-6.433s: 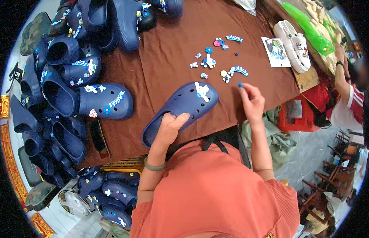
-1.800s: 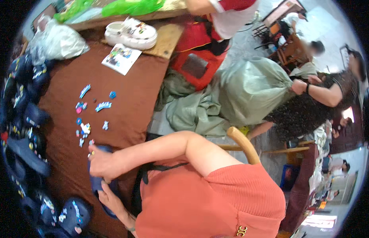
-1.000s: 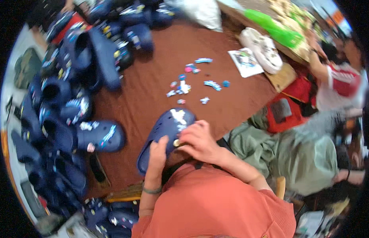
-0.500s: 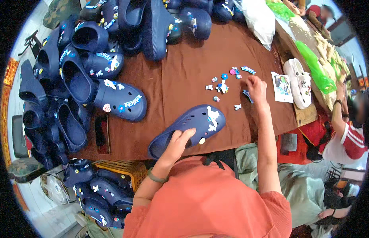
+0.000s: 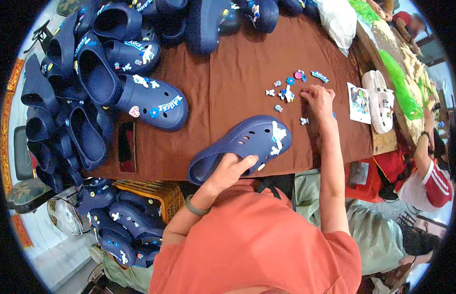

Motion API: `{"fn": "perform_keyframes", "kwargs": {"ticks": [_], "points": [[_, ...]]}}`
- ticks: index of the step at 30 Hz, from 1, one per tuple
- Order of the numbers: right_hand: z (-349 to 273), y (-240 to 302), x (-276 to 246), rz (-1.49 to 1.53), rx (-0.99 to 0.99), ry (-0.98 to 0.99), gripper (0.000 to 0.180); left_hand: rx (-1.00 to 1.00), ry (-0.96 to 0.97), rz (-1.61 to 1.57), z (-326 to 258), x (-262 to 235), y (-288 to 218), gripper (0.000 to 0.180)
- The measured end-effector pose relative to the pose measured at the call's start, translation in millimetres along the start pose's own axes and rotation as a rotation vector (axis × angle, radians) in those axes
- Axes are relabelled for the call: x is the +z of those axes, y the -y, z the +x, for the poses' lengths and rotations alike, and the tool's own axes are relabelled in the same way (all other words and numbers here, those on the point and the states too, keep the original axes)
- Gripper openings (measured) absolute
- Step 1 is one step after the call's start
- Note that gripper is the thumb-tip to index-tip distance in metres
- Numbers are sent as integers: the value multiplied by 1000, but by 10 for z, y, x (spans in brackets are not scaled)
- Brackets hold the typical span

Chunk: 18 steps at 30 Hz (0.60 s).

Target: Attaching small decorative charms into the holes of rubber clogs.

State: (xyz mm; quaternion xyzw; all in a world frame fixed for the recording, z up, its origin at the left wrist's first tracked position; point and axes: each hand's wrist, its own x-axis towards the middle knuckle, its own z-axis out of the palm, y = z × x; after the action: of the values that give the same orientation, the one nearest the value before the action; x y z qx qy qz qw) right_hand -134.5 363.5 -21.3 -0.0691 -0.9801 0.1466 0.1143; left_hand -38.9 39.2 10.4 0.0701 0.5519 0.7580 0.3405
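My left hand [image 5: 232,170] grips a navy blue clog [image 5: 247,134] by its side, fingers reaching into the foot opening and thumb along the upper. White figure charms [image 5: 278,137] sit on the clog's toe, with a small pale charm near its lower edge. Over the brown cloth, my right hand [image 5: 320,100] has its fingertips drawn together; what is between them, if anything, is hidden. Loose charms lie left of and beyond it: a white figure charm [image 5: 286,93], a blue flower [image 5: 290,81], a pink charm [image 5: 299,74] and a blue banner [image 5: 320,76].
Navy clogs are heaped at the left, one decorated clog [image 5: 154,103] nearest me. A dark phone-like slab [image 5: 126,147] lies by the table edge. Right: a printed picture card [image 5: 358,104] and a white clog [image 5: 380,103]. Below left, more clogs sit by a yellow basket [image 5: 161,193]. Other people work at right.
My left hand and its clog have shifted slightly right and up in the picture. My right hand stays among the charms, its fingers now reaching further left. The whole view has shifted somewhat.
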Motion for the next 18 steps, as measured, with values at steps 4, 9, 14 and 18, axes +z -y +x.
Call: {"fn": "perform_keyframes", "kwargs": {"ticks": [4, 9, 14, 18], "points": [[-308, 422, -320, 251, -109, 53, 14, 52, -27, -17, -35, 53, 112, 34], [-603, 910, -592, 777, -370, 335, 12, 74, -3, 44, -90, 81, 161, 34], [-545, 1226, -569, 665, -622, 481, 18, 163, 31, 185, -113, 91, 213, 32], [-328, 1271, -531, 686, -770, 744, 23, 173, 79, 387, -171, 79, 293, 34]]}}
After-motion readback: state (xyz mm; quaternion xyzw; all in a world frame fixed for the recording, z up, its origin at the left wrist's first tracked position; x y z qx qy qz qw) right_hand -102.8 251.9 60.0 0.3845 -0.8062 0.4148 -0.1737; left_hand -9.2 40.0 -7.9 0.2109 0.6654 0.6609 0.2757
